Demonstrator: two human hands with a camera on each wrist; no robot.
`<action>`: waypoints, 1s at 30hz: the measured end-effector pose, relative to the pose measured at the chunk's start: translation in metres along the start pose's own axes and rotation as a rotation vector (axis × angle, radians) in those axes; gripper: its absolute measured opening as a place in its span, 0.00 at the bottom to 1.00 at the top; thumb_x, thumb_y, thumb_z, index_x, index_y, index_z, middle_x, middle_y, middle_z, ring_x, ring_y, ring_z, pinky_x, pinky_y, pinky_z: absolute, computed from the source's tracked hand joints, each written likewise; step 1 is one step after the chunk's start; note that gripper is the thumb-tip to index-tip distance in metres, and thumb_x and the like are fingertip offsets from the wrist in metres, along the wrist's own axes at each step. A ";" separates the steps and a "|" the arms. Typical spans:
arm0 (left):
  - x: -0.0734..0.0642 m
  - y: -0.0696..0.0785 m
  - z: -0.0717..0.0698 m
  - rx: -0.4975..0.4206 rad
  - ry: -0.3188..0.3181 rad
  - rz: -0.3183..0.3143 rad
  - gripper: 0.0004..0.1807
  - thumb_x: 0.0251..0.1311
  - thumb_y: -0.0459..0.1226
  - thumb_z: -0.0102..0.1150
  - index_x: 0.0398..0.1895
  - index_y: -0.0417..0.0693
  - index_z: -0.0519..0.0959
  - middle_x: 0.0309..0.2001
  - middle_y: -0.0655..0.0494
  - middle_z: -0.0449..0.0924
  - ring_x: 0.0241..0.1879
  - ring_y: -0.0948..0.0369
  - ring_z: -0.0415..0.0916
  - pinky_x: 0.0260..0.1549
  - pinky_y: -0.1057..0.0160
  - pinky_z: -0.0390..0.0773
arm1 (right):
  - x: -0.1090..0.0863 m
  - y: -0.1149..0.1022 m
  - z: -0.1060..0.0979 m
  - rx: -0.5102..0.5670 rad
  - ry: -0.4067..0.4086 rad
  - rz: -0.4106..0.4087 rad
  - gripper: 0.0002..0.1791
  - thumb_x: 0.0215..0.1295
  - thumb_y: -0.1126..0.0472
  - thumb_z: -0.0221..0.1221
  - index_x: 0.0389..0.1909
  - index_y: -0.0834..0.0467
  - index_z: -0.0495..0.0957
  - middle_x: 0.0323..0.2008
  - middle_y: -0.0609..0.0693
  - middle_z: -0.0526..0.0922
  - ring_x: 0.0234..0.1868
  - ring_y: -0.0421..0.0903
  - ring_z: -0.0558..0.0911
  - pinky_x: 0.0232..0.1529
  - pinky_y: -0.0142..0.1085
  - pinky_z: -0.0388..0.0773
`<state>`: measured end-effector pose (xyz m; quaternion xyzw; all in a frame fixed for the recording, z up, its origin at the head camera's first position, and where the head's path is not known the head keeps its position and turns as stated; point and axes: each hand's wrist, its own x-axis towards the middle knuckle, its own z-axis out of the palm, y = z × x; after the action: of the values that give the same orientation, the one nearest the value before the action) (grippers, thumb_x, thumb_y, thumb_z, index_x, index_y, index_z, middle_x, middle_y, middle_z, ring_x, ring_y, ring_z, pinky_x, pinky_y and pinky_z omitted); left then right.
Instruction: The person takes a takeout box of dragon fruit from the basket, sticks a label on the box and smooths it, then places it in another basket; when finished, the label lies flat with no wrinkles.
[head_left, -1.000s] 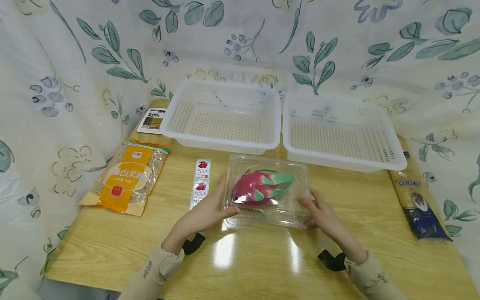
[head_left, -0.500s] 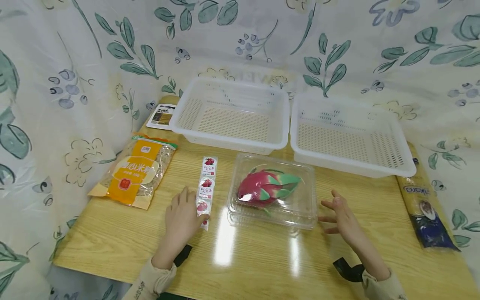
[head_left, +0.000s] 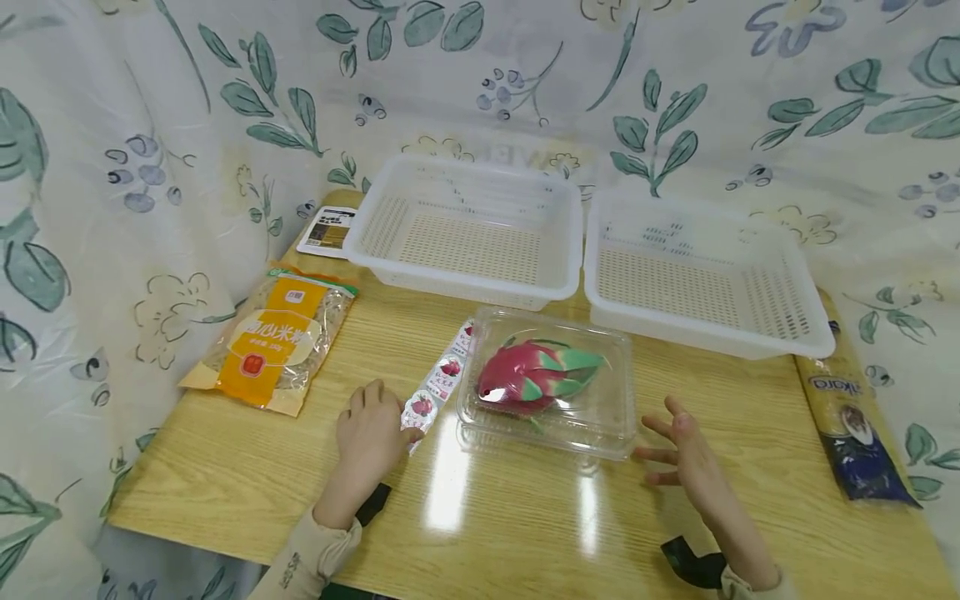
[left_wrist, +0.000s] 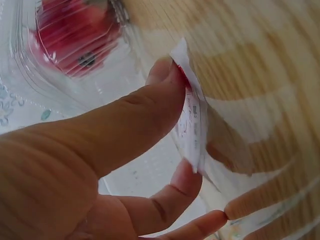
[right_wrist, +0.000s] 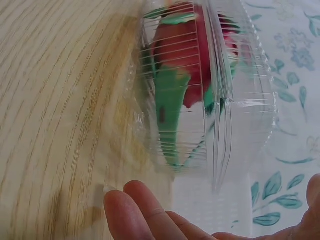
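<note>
A strip of dragon fruit stickers (head_left: pixel 438 385) slants across the wood, its far end right at the clear box. My left hand (head_left: pixel 370 433) pinches the strip's near end; in the left wrist view the thumb lies on one side of the sticker strip (left_wrist: pixel 192 125) and a fingertip on its edge. A clear lidded plastic box (head_left: pixel 600 400) holds a pink dragon fruit (head_left: pixel 517 371) with green leaf tips. Just right of the box, my right hand (head_left: pixel 693 454) has its fingers spread and holds nothing; the right wrist view shows its fingertips below the box (right_wrist: pixel 220 145).
Two white plastic baskets (head_left: pixel 465 287) (head_left: pixel 712 333) stand side by side behind the box. An orange-labelled bag (head_left: pixel 277 342) lies at left, a small white packet (head_left: pixel 327 232) behind it. A gold and blue packet (head_left: pixel 855 417) lies at the right edge of the table (head_left: pixel 525 533).
Both hands have let go of the clear box and moved apart. My left hand has taken hold of the sticker strip, whose far end has swung right towards the box.
</note>
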<state>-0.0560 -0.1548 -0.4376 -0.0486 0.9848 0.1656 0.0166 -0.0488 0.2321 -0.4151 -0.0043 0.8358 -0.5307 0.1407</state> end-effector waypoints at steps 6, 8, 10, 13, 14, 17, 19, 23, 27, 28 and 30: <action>0.002 0.000 -0.001 -0.102 0.040 0.006 0.15 0.46 0.39 0.75 0.29 0.44 0.77 0.44 0.40 0.79 0.45 0.44 0.74 0.36 0.48 0.76 | 0.000 -0.001 0.004 0.019 0.019 -0.009 0.40 0.75 0.39 0.17 0.76 0.63 0.32 0.68 0.77 0.58 0.50 0.67 0.81 0.33 0.38 0.85; 0.004 -0.002 -0.002 -0.173 0.043 0.016 0.11 0.50 0.36 0.72 0.30 0.44 0.76 0.36 0.45 0.81 0.33 0.51 0.76 0.26 0.57 0.74 | 0.001 -0.002 0.005 0.027 0.023 -0.023 0.40 0.75 0.39 0.17 0.76 0.63 0.32 0.68 0.77 0.58 0.51 0.68 0.80 0.33 0.37 0.85; 0.007 -0.003 -0.003 -0.289 0.021 0.014 0.08 0.55 0.33 0.67 0.34 0.42 0.76 0.30 0.47 0.81 0.23 0.58 0.71 0.18 0.64 0.68 | 0.002 -0.003 0.005 0.036 0.027 -0.035 0.39 0.75 0.40 0.18 0.76 0.63 0.32 0.68 0.77 0.58 0.50 0.65 0.81 0.33 0.37 0.85; 0.011 -0.005 -0.005 -0.527 -0.061 -0.007 0.11 0.59 0.28 0.61 0.44 0.37 0.73 0.31 0.40 0.82 0.19 0.63 0.72 0.15 0.69 0.69 | 0.003 -0.006 0.006 0.068 0.031 -0.053 0.39 0.75 0.40 0.18 0.76 0.63 0.31 0.68 0.77 0.57 0.47 0.47 0.83 0.34 0.35 0.84; 0.012 -0.005 -0.005 -0.624 -0.096 -0.026 0.13 0.61 0.27 0.59 0.48 0.35 0.71 0.34 0.37 0.82 0.19 0.63 0.75 0.15 0.69 0.73 | 0.004 -0.007 0.007 0.083 0.033 -0.060 0.39 0.75 0.40 0.18 0.76 0.63 0.31 0.68 0.77 0.57 0.46 0.41 0.83 0.35 0.35 0.84; 0.015 -0.004 -0.005 -0.893 -0.175 -0.092 0.22 0.63 0.23 0.53 0.60 0.35 0.65 0.45 0.28 0.79 0.27 0.56 0.84 0.26 0.65 0.84 | 0.007 -0.014 0.008 0.118 0.062 -0.084 0.39 0.75 0.41 0.17 0.76 0.64 0.32 0.68 0.77 0.56 0.45 0.37 0.82 0.35 0.32 0.83; 0.016 -0.003 -0.005 -1.050 -0.195 -0.123 0.27 0.64 0.20 0.48 0.66 0.37 0.60 0.52 0.25 0.75 0.33 0.50 0.86 0.32 0.62 0.86 | 0.010 -0.021 0.010 0.109 0.092 -0.088 0.38 0.75 0.42 0.17 0.76 0.64 0.31 0.70 0.76 0.55 0.51 0.50 0.82 0.38 0.33 0.83; 0.014 0.003 -0.006 -1.292 -0.187 -0.110 0.35 0.62 0.16 0.41 0.72 0.41 0.54 0.64 0.28 0.65 0.44 0.43 0.84 0.40 0.57 0.85 | 0.013 -0.037 0.013 0.061 0.226 -0.068 0.37 0.76 0.43 0.19 0.76 0.62 0.32 0.73 0.72 0.49 0.68 0.72 0.60 0.61 0.52 0.71; 0.007 0.016 -0.011 -1.448 -0.164 -0.078 0.38 0.60 0.14 0.37 0.74 0.43 0.51 0.69 0.34 0.58 0.56 0.41 0.76 0.44 0.56 0.84 | 0.015 -0.054 0.017 0.054 0.322 -0.097 0.37 0.77 0.44 0.23 0.76 0.64 0.38 0.73 0.70 0.50 0.73 0.69 0.51 0.66 0.66 0.54; 0.005 0.021 -0.013 -1.466 -0.151 -0.067 0.38 0.59 0.14 0.37 0.74 0.43 0.52 0.69 0.35 0.58 0.58 0.41 0.74 0.44 0.57 0.84 | 0.015 -0.060 0.019 0.044 0.314 -0.124 0.36 0.77 0.44 0.24 0.76 0.64 0.39 0.73 0.70 0.51 0.73 0.69 0.51 0.67 0.65 0.54; 0.001 0.033 -0.015 -1.486 -0.120 -0.031 0.38 0.58 0.13 0.38 0.73 0.41 0.53 0.70 0.35 0.57 0.61 0.41 0.70 0.44 0.58 0.84 | 0.016 -0.073 0.026 0.035 0.276 -0.183 0.35 0.78 0.46 0.26 0.75 0.65 0.41 0.72 0.69 0.54 0.73 0.67 0.53 0.68 0.64 0.54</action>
<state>-0.0602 -0.1292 -0.4126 -0.0518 0.6101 0.7898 0.0355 -0.0686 0.1751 -0.3647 -0.0051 0.8338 -0.5515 -0.0241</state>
